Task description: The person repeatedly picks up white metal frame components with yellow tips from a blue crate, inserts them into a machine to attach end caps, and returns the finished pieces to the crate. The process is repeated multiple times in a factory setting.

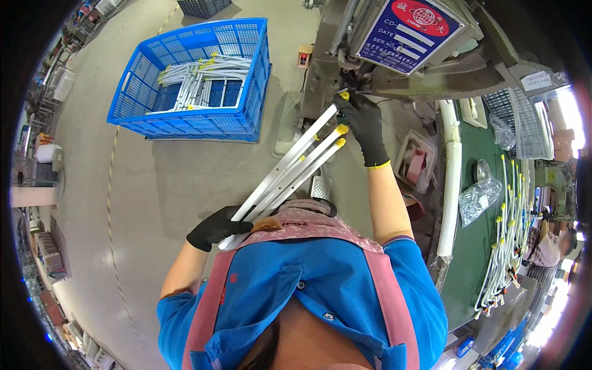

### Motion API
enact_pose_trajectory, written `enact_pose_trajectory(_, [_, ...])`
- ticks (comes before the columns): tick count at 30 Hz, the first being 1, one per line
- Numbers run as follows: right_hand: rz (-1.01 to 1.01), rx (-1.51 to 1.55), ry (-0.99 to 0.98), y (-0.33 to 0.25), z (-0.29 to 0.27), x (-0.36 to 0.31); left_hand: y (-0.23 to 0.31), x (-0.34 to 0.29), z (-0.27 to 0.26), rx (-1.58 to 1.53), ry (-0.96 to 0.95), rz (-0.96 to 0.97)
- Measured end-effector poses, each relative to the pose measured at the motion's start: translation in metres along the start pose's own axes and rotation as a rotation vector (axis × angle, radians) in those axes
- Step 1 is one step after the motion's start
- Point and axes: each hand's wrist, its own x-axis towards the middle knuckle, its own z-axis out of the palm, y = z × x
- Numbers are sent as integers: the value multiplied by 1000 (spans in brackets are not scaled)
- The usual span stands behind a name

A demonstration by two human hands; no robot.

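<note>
My left hand (219, 227), in a black glove, is closed around the lower ends of a bundle of white metal tubes (288, 170) in front of my apron. Yellow end caps (341, 129) show on the far ends of the tubes, which slant up to the right. My right hand (365, 121), gloved in black with a yellow cuff edge, has its fingers closed at the far end of the uppermost tube. That end lies under the head of a large grey machine (404, 86); the glove partly hides the working point.
A blue plastic crate (256, 117) holding more white tubes stands on the floor ahead left. To the right, a green-topped table (465, 259) carries a row of white tubes (502, 240) and a plastic bag (480, 198). A bin (404, 161) sits beside my right forearm. Another person is far right.
</note>
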Motion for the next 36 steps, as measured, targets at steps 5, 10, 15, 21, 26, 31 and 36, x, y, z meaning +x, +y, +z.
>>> enact_pose_trajectory(5, [240, 46, -21, 5, 8, -5, -5, 6, -7, 49, -35, -26])
enact_pose_trajectory(10, [286, 145, -9, 4, 8, -9, 7, -6, -9, 179, 21, 39])
enact_pose_trajectory(15, [351, 3, -44, 7, 15, -12, 9, -13, -19, 163, -18, 30])
enact_pose_trajectory(21, [451, 209, 26, 13, 18, -34, -1, 1, -32, 175, -41, 125])
enact_pose_trajectory(26, [489, 314, -15, 10, 12, -68, 2, 4, -43, 159, -87, 47])
enact_pose_trajectory(31, [502, 352, -33, 6, 10, -79, 1, 9, -48, 210, -76, 126])
enact_pose_trajectory(36, [438, 164, -5, 6, 21, -79, 6, 6, -47, 230, -77, 103])
